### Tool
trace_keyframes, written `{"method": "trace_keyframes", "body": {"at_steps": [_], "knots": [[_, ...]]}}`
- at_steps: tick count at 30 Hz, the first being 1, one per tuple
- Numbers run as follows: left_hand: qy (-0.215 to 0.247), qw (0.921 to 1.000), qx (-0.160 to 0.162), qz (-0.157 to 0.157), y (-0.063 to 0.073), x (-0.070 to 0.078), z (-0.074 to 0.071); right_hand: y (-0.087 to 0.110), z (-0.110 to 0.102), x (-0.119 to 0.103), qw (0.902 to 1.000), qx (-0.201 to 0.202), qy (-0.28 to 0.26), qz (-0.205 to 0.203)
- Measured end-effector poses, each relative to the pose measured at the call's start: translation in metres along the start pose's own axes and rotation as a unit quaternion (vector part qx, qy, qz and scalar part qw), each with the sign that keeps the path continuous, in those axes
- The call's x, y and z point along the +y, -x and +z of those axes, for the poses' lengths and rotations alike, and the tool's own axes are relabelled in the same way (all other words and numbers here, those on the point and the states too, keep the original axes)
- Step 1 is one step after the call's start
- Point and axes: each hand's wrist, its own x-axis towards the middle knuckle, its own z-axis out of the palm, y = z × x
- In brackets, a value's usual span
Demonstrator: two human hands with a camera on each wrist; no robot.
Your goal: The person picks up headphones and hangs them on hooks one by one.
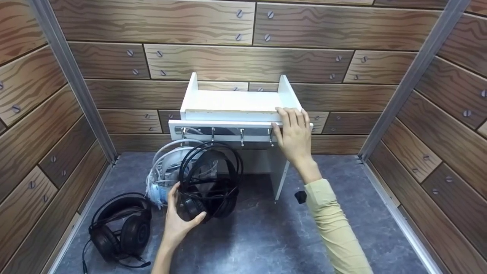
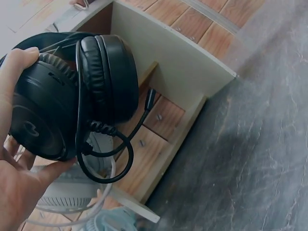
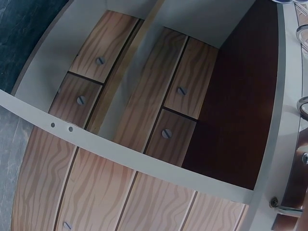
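A black headset (image 1: 224, 192) with a boom microphone (image 2: 150, 98) is in my left hand (image 1: 179, 224), whose thumb and fingers grip one ear cup (image 2: 43, 113). Its headband is up by the second hook (image 1: 213, 134) of a white shelf rack (image 1: 234, 102). My right hand (image 1: 295, 135) holds the rack's front right corner, thumb by the hook rail (image 1: 257, 125). At the rail's left end hangs a white headset (image 1: 171, 161) with looped cables, partly hidden behind the black one.
Another black headset (image 1: 121, 230) lies on the grey marbled floor (image 1: 266, 243) at the left. Two more hooks, one of them (image 1: 242, 137) near the middle, line the rail. A small black object (image 1: 300, 196) sits beside the rack's right leg. Wood-patterned walls (image 1: 213, 61) enclose the space.
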Motion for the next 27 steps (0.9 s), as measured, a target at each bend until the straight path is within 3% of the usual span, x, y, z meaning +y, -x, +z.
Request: {"method": "trace_keyframes", "body": {"at_steps": [4, 9, 13, 21, 27], "knots": [[-0.004, 0.9999, -0.007, -0.006, -0.003, -0.026, 0.000, 0.000, 0.000, -0.001, 1.0000, -0.003, 0.001, 0.000], [-0.003, 0.9998, -0.019, -0.010, -0.005, -0.031, 0.003, 0.000, -0.001, 0.000, 1.0000, -0.002, 0.002, -0.001], [-0.022, 0.9997, -0.004, -0.006, -0.004, -0.034, 0.008, 0.000, -0.001, 0.000, 1.0000, -0.008, 0.004, 0.000], [-0.117, 0.9900, 0.054, 0.058, -0.002, -0.036, 0.016, 0.000, -0.001, -0.001, 1.0000, -0.003, 0.000, -0.001], [-0.132, 0.9897, 0.045, 0.034, -0.001, -0.032, 0.014, 0.000, -0.001, 0.000, 1.0000, 0.001, 0.000, -0.003]]}}
